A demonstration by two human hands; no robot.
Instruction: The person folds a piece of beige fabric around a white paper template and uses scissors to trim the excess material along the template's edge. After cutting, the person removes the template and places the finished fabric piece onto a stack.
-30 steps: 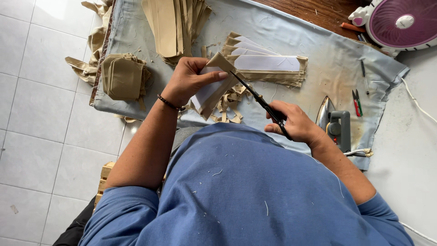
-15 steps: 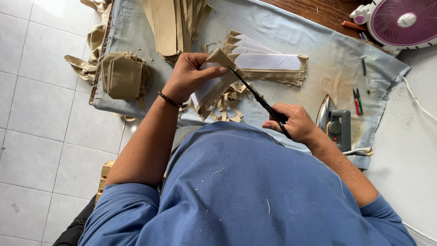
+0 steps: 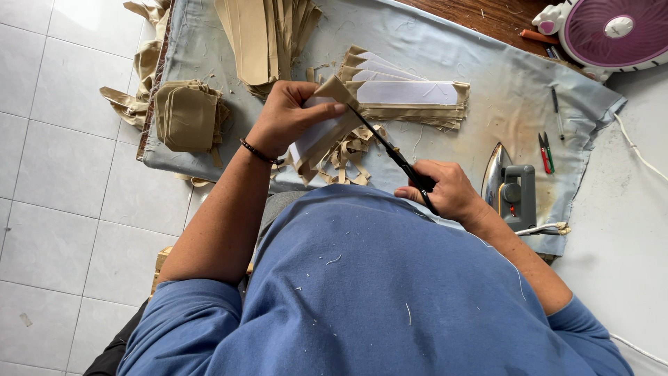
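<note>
My left hand [image 3: 289, 115] grips a folded tan fabric piece with white backing [image 3: 321, 132], held tilted above the cloth-covered board [image 3: 487, 76]. My right hand [image 3: 445, 188] is closed on the handles of black scissors [image 3: 393, 157]. Their blades reach up and left to the tip of the tan piece beside my left thumb. Tan fabric trimmings [image 3: 351, 157] lie under the piece. A stack of pointed tan strips with white backing [image 3: 407, 97] rests just behind.
A pile of folded tan pieces [image 3: 188, 115] sits at the board's left edge, long tan strips [image 3: 261, 38] at the back. An iron [image 3: 515, 191] stands right of my right hand. Small snips [image 3: 545, 150], a pen [image 3: 557, 111] and a purple fan [image 3: 612, 31] are farther right.
The tan piece has shifted slightly in my left hand and the scissor blades have moved along its tip. Both hands stay in nearly the same place.
</note>
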